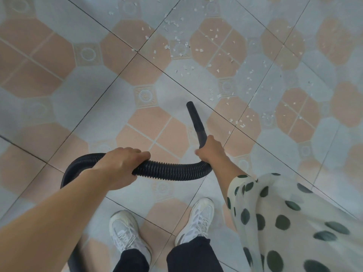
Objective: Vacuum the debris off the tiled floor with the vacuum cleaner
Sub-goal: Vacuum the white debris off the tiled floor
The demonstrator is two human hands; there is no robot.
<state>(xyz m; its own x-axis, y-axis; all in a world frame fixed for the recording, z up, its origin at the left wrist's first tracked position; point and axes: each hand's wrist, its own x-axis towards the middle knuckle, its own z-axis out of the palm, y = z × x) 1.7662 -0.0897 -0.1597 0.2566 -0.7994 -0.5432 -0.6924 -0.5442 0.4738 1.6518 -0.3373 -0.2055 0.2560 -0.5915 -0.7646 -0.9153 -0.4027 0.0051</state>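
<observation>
The pipe (194, 119) is gripped by curled fingers of the right hand (211, 151) and pointed at white bits (242, 125) past its tip.

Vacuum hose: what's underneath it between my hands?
Tiled floor shows on both sides of the hose, with no debris near it; that lies farther ahead. The strip directly beneath the hose is covered.

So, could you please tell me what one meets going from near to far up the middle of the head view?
Shoes → hose → nozzle → debris.
</observation>
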